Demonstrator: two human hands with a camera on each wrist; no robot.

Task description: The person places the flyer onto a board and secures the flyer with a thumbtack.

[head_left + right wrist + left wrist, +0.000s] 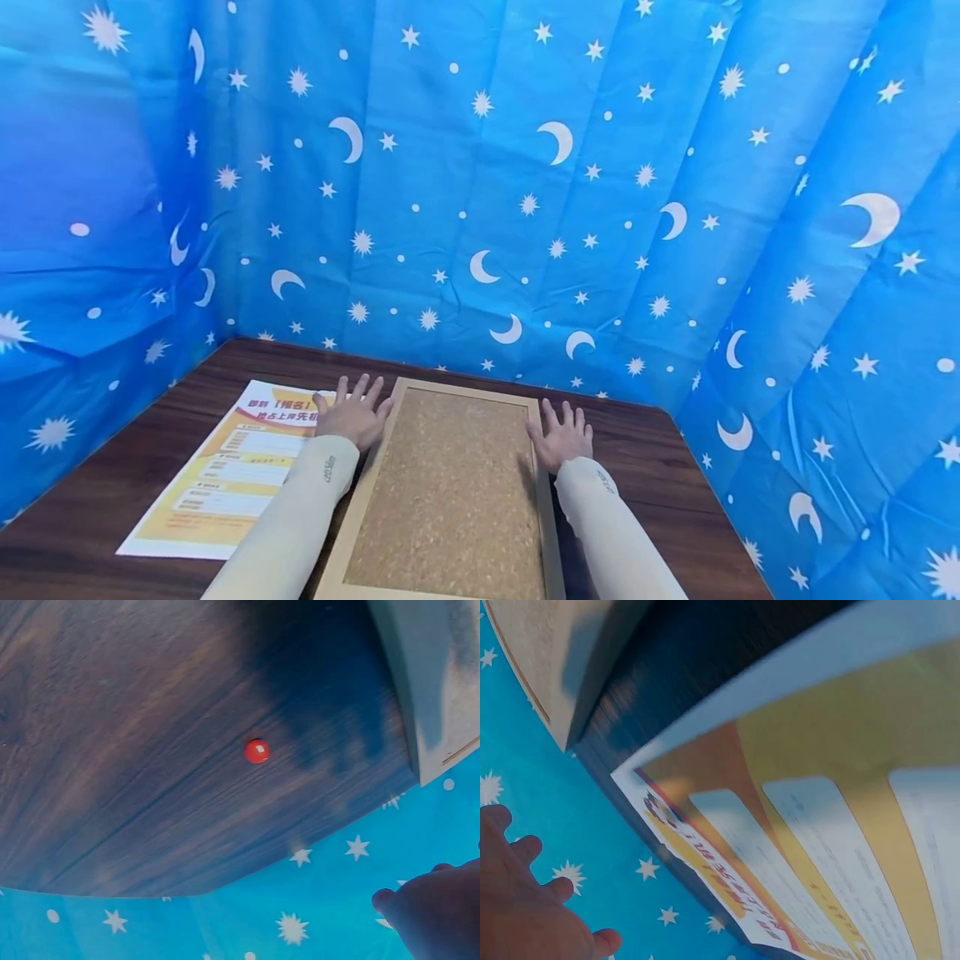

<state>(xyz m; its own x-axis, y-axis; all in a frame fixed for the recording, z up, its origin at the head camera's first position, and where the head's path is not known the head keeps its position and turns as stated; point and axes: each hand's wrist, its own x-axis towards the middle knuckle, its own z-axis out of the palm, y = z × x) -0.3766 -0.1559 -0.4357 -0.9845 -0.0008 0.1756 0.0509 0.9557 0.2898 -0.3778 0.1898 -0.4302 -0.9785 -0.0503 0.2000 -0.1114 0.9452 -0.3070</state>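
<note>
A cork board [457, 483] in a pale wooden frame lies between my two hands. My left hand [354, 417], fingers spread, is at the frame's left edge and overlaps the top right corner of a printed sheet [217, 492]. On the other side, my right hand [564, 437] has its fingers extended beside the frame's right edge. Neither hand grips anything. The right wrist view shows a small round red object [257, 751] on the table, off the frame's outer side; in the head view it is hidden.
The dark wood-grain table [660, 500] carries the board and the sheet. Blue curtains [465, 183] with white moons and stars hang behind it and along both sides, close to its edges.
</note>
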